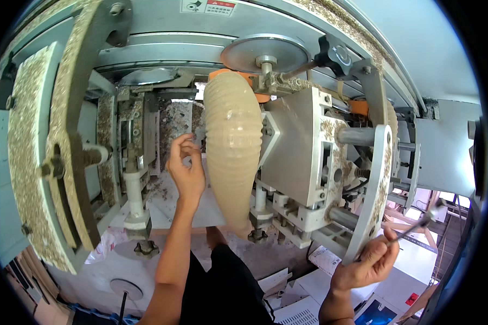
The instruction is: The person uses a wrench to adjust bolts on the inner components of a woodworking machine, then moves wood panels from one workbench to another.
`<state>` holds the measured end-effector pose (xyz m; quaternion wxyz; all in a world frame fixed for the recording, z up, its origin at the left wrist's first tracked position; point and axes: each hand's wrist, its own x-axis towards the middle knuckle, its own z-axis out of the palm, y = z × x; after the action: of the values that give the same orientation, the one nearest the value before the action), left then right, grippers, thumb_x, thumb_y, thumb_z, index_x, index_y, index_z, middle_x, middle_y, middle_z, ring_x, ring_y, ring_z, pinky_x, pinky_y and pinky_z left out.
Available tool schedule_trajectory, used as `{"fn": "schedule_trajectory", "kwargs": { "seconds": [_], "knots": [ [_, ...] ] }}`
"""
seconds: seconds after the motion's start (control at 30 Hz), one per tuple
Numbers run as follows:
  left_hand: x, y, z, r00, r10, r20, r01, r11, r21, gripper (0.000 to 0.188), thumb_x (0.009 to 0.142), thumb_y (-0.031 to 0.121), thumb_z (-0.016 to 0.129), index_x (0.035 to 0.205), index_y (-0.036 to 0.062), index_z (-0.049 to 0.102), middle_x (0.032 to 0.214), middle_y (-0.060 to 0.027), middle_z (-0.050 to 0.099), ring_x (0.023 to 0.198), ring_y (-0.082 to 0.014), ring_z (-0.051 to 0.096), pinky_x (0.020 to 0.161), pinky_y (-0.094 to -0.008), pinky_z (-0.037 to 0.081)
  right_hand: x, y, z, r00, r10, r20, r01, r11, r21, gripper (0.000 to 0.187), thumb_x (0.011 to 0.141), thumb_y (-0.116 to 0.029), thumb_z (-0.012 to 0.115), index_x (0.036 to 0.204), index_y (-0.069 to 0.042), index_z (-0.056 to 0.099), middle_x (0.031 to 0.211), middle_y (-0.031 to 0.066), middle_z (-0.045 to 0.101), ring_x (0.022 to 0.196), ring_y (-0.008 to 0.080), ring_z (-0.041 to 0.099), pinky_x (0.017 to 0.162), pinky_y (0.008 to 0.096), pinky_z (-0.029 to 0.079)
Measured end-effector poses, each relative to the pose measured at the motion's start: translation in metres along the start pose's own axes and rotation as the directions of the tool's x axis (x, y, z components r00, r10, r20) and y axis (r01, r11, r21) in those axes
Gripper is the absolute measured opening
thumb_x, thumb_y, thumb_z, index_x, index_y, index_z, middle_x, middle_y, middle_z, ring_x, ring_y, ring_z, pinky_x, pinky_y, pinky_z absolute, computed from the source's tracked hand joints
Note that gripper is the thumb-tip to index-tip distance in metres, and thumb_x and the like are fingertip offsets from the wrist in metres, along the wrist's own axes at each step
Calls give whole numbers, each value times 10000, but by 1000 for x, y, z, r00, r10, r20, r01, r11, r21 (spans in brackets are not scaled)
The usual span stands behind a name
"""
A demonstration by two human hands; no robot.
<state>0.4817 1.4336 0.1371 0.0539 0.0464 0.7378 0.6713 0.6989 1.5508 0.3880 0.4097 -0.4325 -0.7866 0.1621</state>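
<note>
My left hand [187, 172] is raised just left of a thick, ribbed beige hose [232, 130]. Its fingers are loosely bent and apart, with nothing visible in them. At the lower right, my right hand [366, 264] is closed around a metal wrench [420, 223], whose far end points up and to the right. That hand is beside the lower end of a pale upright metal plate [375, 189] on the machine. The hose hangs from an orange collar [218, 73] and tapers downward between the machine's parts.
A round metal disc [265, 52] and a black knob [333, 55] are at the top. A grey motor housing [293, 146] stands right of the hose. Dusty brackets [70, 135] fill the left. White boxes [412, 265] sit on the floor at lower right.
</note>
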Motion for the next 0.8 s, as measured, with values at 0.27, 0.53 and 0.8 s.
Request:
{"fn": "schedule_trajectory", "kwargs": {
  "seconds": [0.27,0.53,0.8],
  "knots": [
    [18,-17,22,991,129,36,-133,982,132,300,834,-2,639,1132,0,606,799,-97,636,711,-195,599,700,-320,483,6,2,0,995,104,6,-104,987,122,329,1074,-273,427,1149,28,535,670,-57,333,599,11,259,543,203,176],
    [35,-17,33,991,107,83,-122,971,205,524,829,47,682,1333,53,538,884,-110,663,726,-224,615,658,-338,504,4,5,6,985,119,-126,-113,992,53,308,1059,-253,473,1182,22,539,725,-58,366,637,22,292,572,196,220],
    [63,0,35,966,162,201,-229,895,382,625,863,14,599,1459,109,437,725,-171,629,612,-350,626,587,-438,503,10,0,14,995,-36,-90,23,989,-146,344,1011,-261,538,1045,77,590,612,-1,447,517,80,364,473,243,256]
  ]
}}
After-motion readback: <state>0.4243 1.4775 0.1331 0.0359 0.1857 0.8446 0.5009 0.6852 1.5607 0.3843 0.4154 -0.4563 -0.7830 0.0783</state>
